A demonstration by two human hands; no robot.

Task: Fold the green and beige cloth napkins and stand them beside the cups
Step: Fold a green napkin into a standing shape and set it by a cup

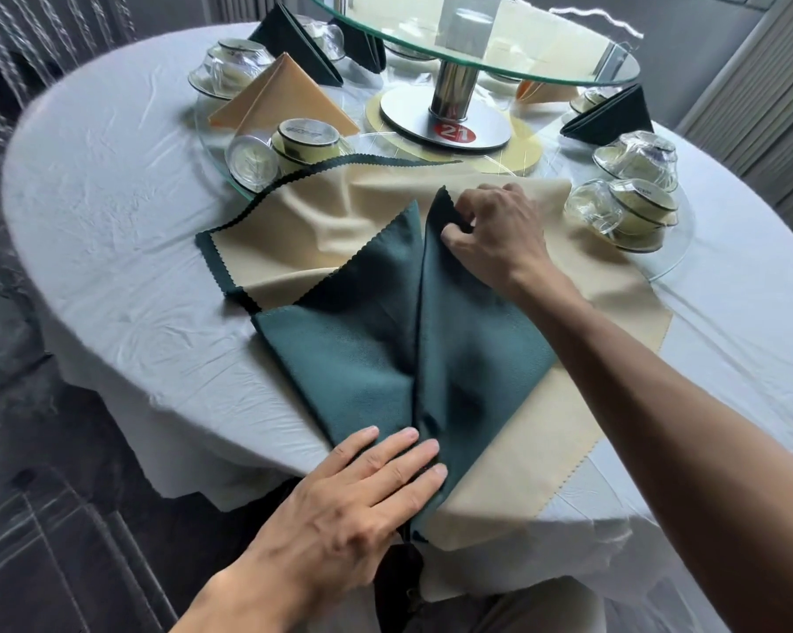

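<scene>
Green napkin [367,358], partly folded, lies at the near edge of the table [111,221] on top of a spread beige napkin [582,431]; two green flaps meet along a centre crease that runs from the near edge toward the far tips. Left hand [358,491] lies flat, fingers straight and together, pressing the near end of the crease. Right hand [495,235] pinches the pointed far tip of the right flap between thumb and curled fingers. The beige napkin extends beyond the green one on the far and right sides, its far part creased and reaching up to the glass ring [677,262]; a scalloped green edge [266,194] shows along its far-left border. On the ring stand upturned cups [632,207], and finished napkins stand folded beside them: one beige [275,98] at far left, green ones [294,38] behind it and at far right [609,116]. A raised glass turntable [476,43] on a steel post [451,93] occupies the centre, its base bearing a red label "21" [456,133]. A white tablecloth covers the table.
</scene>
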